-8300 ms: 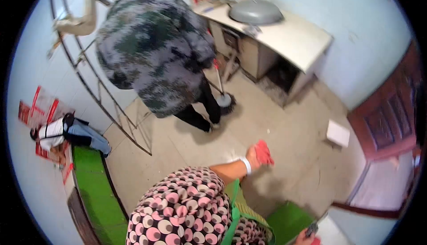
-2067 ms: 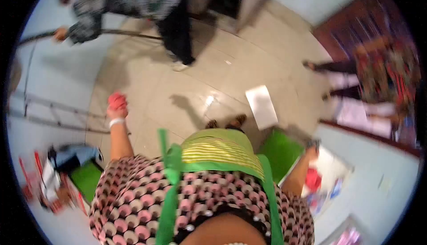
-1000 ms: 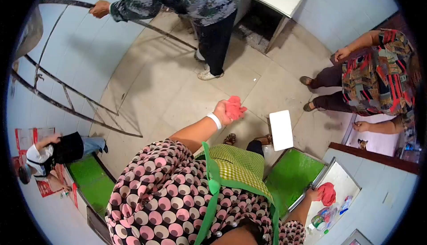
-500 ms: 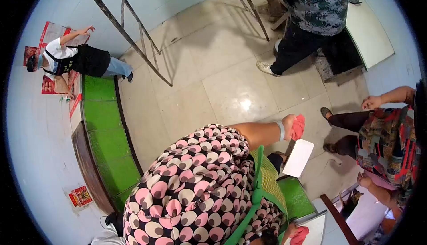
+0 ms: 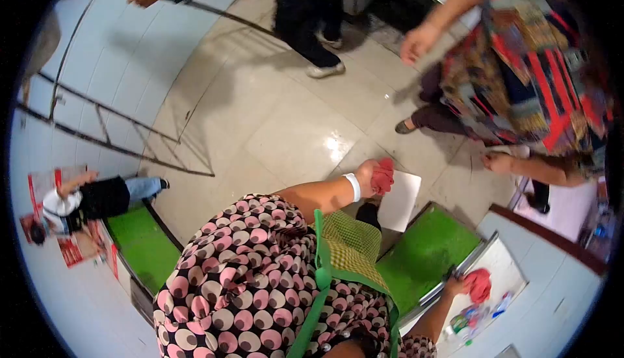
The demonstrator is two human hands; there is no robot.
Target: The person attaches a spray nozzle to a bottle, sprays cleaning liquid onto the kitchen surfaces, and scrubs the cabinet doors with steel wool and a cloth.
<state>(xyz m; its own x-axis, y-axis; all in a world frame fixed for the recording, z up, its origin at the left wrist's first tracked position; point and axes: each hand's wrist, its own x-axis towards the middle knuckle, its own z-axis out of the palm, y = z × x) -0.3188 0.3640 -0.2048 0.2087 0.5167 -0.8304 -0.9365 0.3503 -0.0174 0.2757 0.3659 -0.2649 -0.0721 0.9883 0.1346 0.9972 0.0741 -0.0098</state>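
Observation:
My left hand (image 5: 368, 177), with a white band at the wrist, reaches forward over the floor and is closed round a crumpled red cloth (image 5: 383, 176). A white rectangular board (image 5: 401, 203) lies beyond and partly below it. At the lower right, my right hand (image 5: 457, 284) is by the metal edge of a white counter (image 5: 506, 260). Its fingers seem closed at a small dark object (image 5: 450, 272) that I cannot make out. A second red cloth (image 5: 478, 285) is against this hand, over the counter.
Bottles (image 5: 460, 324) stand on the counter beside a green surface (image 5: 429, 254). One person (image 5: 520, 65) in a patterned top is at the right. Another (image 5: 309, 20) grips a metal frame (image 5: 117, 145). A third (image 5: 107, 197) is by a green-topped ledge (image 5: 143, 238) at the left.
Since half a second ago my view has swung left. The person in the patterned top has come closer. Both red cloths remain at my hands, and the left one now overlaps the white board.

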